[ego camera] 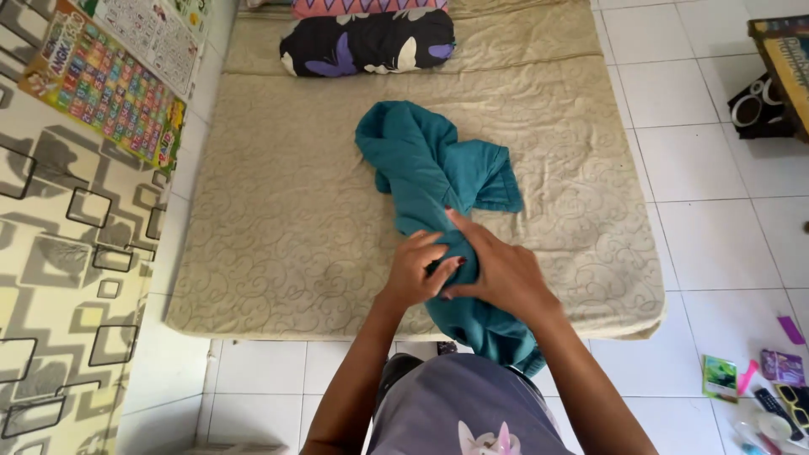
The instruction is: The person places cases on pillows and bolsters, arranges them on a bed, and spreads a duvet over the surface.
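Low in the frame's centre, the left hand (415,271) and right hand (497,274) both pinch the teal cloth (438,173), bunched mid-frame on the beige mattress (278,211) (quilted); it looks soft, light and floppy, best gathered by an edge.

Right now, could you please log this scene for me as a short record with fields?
Setting: beige quilted mattress on a white tiled floor
Left hand: gripping the teal blanket
Right hand: pressed on the same blanket, index finger extended
Blanket state: crumpled, its near end hanging over the mattress edge
Head end: dark floral bolster
Wall side: colourful charts
Floor, right: small scattered items
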